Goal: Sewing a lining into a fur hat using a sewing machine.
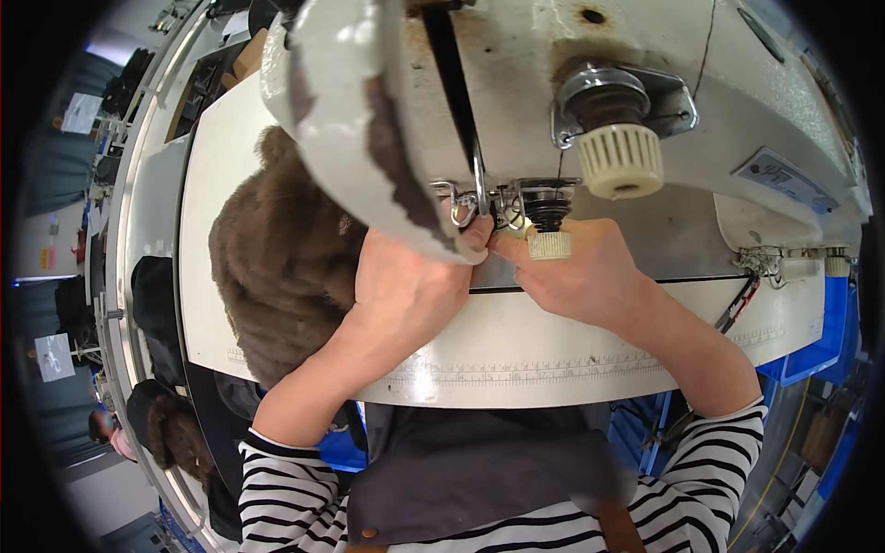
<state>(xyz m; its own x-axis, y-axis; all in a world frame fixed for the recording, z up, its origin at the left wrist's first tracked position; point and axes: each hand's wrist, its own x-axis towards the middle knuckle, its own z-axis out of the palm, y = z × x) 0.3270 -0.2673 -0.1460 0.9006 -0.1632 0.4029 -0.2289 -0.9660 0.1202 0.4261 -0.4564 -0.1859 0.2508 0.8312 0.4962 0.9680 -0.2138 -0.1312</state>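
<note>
A white sewing machine [516, 101] with worn paint stands over a pale table [516, 359]. My left hand [410, 276] is closed, its thumb and fingertips pinched together just below the needle area. Close beside it, almost touching, my right hand [585, 272] is closed too, with its fingertips pointing left toward the same spot. Machine parts hide what either hand pinches, if anything. Brown fur fabric [286, 249] lies bunched on the table against the left side of my left hand. A cream tension knob [550, 244] sits in front of my right fingers.
A larger cream knob [622, 157] juts from the machine head. Red-handled small tool, perhaps tweezers or snips [737, 304], lies at the table's right. Blue bins [811, 341] stand beyond the right edge. More brown fur [180, 433] hangs at the lower left.
</note>
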